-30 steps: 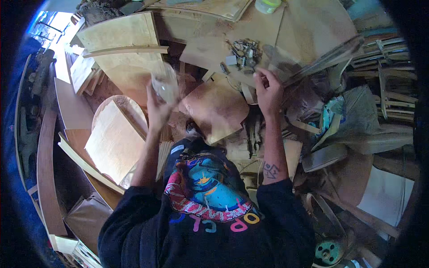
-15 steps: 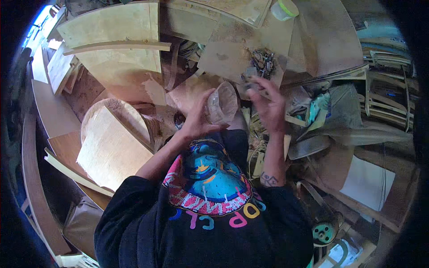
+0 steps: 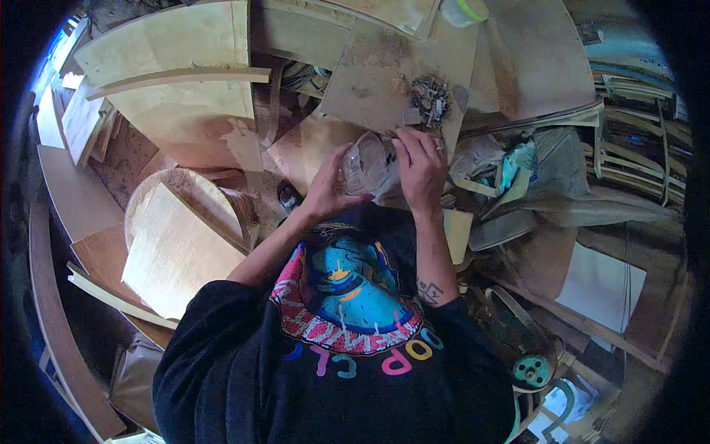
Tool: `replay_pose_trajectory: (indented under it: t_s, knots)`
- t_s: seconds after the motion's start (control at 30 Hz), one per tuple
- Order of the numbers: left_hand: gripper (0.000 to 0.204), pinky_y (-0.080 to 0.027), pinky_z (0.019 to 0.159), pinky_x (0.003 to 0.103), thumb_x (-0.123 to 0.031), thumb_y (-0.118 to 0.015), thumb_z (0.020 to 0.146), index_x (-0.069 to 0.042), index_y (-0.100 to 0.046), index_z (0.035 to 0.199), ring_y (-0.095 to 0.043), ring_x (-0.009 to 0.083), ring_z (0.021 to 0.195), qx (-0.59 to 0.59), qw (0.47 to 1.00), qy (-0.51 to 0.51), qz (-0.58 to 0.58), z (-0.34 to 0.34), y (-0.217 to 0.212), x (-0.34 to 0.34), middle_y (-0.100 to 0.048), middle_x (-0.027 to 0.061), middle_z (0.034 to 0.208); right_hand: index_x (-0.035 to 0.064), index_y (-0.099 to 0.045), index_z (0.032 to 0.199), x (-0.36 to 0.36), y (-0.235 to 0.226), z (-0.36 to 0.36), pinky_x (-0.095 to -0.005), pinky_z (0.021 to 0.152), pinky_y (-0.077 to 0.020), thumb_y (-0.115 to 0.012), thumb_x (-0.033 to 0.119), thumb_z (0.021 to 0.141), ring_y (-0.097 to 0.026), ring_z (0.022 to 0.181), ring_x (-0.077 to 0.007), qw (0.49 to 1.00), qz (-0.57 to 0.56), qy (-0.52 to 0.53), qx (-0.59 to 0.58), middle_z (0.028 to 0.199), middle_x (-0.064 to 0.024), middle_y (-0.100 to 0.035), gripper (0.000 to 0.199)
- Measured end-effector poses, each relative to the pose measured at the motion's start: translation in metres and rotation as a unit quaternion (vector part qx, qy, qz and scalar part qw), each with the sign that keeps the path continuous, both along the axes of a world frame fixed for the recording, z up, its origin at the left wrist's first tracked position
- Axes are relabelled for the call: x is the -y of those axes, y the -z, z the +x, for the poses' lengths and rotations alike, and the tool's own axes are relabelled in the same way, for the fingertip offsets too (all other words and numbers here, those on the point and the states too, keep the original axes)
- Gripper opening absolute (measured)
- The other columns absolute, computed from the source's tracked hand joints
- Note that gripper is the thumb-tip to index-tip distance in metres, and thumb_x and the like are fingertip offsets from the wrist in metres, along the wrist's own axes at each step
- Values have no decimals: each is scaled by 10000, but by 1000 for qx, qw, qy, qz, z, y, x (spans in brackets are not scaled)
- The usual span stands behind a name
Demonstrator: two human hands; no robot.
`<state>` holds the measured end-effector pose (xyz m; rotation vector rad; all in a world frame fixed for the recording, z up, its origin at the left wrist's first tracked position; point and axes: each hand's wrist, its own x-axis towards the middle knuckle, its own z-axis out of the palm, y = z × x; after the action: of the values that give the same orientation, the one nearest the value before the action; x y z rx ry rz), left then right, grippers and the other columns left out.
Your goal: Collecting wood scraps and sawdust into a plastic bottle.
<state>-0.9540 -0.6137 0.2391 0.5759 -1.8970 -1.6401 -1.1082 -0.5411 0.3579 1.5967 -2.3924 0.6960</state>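
Observation:
A clear plastic tub (image 3: pixel 364 169), tilted, sits in my left hand (image 3: pixel 324 192), whose fingers wrap round its left side. My right hand (image 3: pixel 423 164) is at the tub's right rim with its fingers bent and drawn together. Whatever those fingers hold, if anything, is too small or hidden to name. Just beyond them, a heap of small grey metal pieces (image 3: pixel 431 102) lies on a dusty brown board (image 3: pixel 370 70). The contents of the tub cannot be made out clearly.
A round wooden piece (image 3: pixel 185 177) with a pale panel (image 3: pixel 174 255) lies at left. Large plywood sheets (image 3: pixel 170 44) stand at the far left. A white tub with a green rim (image 3: pixel 464 11) is at the back. Crumpled plastic (image 3: pixel 518 164) and curved wooden frames (image 3: pixel 632 140) are at right.
My right hand has moved left and down from beside the metal heap to the tub's rim. The left hand still holds the tub, and the view has shifted slightly.

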Motion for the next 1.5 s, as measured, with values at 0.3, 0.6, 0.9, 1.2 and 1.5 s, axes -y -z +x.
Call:
replay_pose_trajectory:
  t_s: [0.3,0.6,0.9,1.2,1.5]
  knots:
    - [1023,-354,1049,405,-289,-870,551,-36,-325,1379,-433,333,1247,-5,998,29,-51,-7,3,10,-441,185,1342,60,-678,1009,-17,-16,3,-381,807,-473,-669,113,820,-615,898,-277,989,14,-104,105,967,-94,-650,197]
    - [1047,-332,1066,410,-318,-871,554,-30,-313,1391,-410,331,1269,-6,998,43,-50,-24,1,8,-422,197,1358,135,-590,1199,13,-29,-56,-445,835,-422,-628,179,820,-515,971,-311,995,83,-47,38,1082,-100,-526,382]
    - [1066,-335,1065,394,-287,-894,549,7,-300,1384,-414,280,1258,39,998,42,-27,-31,0,6,-418,171,1350,62,-609,1010,22,-40,-66,-400,801,-458,-659,100,776,-551,912,-310,988,82,-132,-4,1012,-117,-559,242]
    - [1119,-307,1084,391,-299,-895,546,4,-245,1405,-389,279,1279,16,998,53,-36,-31,15,5,-399,170,1355,92,-653,988,-2,-37,-53,-403,801,-453,-668,152,809,-587,926,-286,969,23,-46,240,916,-88,-624,190]
    - [1107,-311,1083,391,-283,-894,541,14,-261,1399,-388,271,1284,41,997,33,-58,-30,8,4,-411,174,1348,73,-666,902,13,-18,-53,-395,731,-459,-705,174,780,-600,842,-287,999,34,-17,5,906,-78,-599,163]
